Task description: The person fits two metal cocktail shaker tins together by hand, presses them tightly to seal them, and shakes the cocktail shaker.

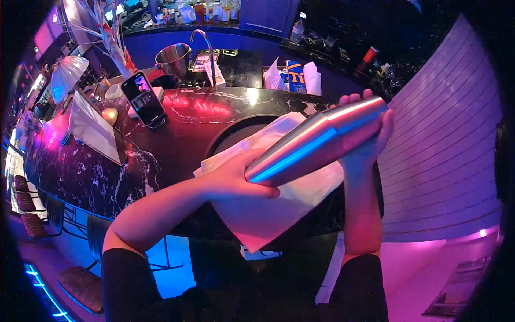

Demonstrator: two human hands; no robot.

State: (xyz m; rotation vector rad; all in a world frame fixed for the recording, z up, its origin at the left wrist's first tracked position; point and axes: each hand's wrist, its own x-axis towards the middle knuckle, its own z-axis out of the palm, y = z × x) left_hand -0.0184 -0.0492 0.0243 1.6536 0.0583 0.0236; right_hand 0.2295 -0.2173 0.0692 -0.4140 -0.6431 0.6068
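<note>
A silver metal shaker (316, 140), made of two joined tins, is held tilted above the counter, its right end higher. My left hand (238, 174) is wrapped round the wide lower end. Around the narrower upper end close the fingers of my right hand (370, 137), partly hidden behind the metal. Below the shaker a pale cloth (268, 214) lies over a round dark tray (228, 134) and hangs toward the counter's near edge.
A phone (143, 99) stands upright on the dark marbled counter (182, 145). Left of it are an open menu-like board (96, 126) and a lamp (68, 72). Behind are a tap (213, 59), a metal bucket (173, 59) and a blue package (296, 76). Stools stand at lower left.
</note>
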